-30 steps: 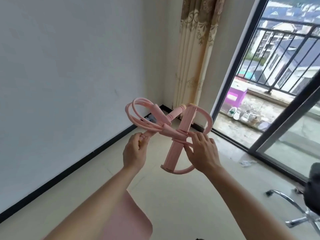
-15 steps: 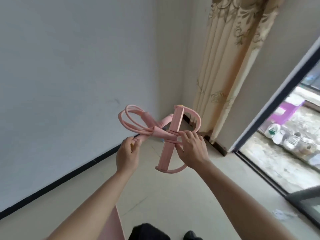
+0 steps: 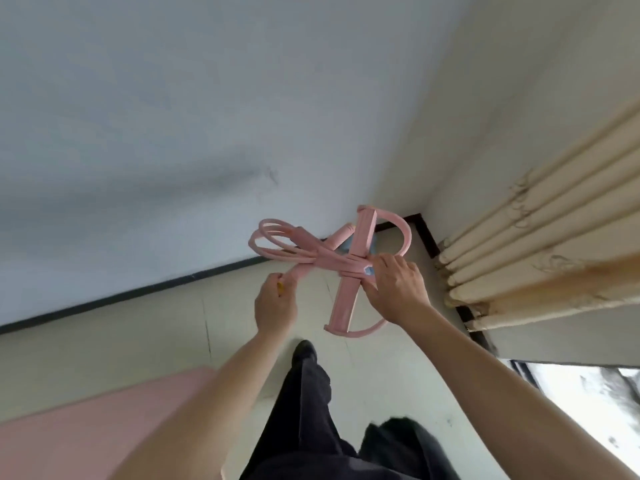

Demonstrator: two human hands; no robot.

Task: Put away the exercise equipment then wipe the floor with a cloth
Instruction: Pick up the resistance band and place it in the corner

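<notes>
The puller (image 3: 343,303) is held with its pedal bar running near to far, loops pointing left. The left hand (image 3: 275,306) apparently grips its handle; the right hand (image 3: 398,289) pinches the wrapped middle.

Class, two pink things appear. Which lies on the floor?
The pink mat, at lower left; the left hand and right hand hold the pink exerciser aloft.
</notes>
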